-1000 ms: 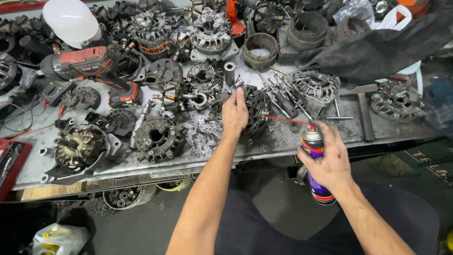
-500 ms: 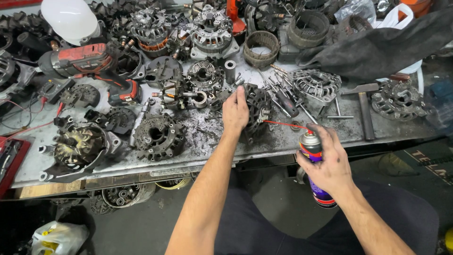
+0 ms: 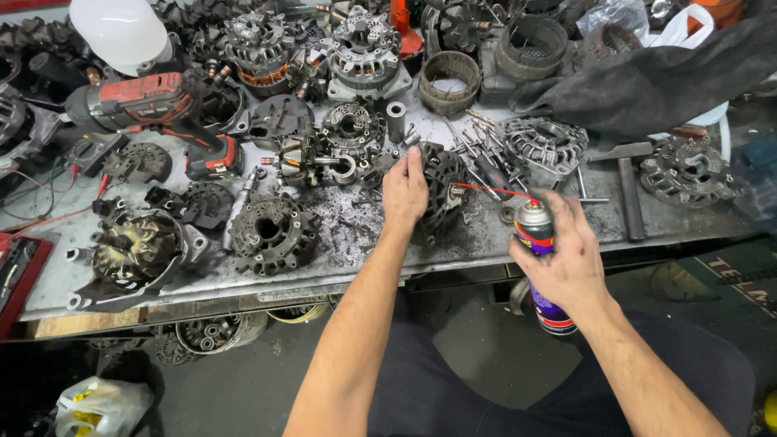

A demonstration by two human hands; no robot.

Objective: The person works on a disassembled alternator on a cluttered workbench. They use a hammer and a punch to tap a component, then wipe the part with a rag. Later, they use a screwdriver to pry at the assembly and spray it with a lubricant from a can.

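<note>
- My left hand (image 3: 405,190) lies palm-down on a dark, greasy cast-metal alternator housing (image 3: 443,188) near the front edge of the grimy grey metal surface (image 3: 202,275), fingers spread and pressing on it rather than closed around it.
- My right hand (image 3: 566,259) is wrapped around a blue-and-yellow aerosol spray can (image 3: 541,271), held just off the front of the surface, with a finger up by the nozzle.
- The can's thin red straw (image 3: 490,190) points left at the housing, its tip just beside my left fingers.
- To do this well, I'd judge: pin the housing firmly, aim the straw into the recesses, and keep my fingers out of the spray.
- A red-and-black cordless drill (image 3: 150,109) lies well apart to the left; a ribbed silver alternator cover (image 3: 544,144) sits near the housing's right side.
</note>
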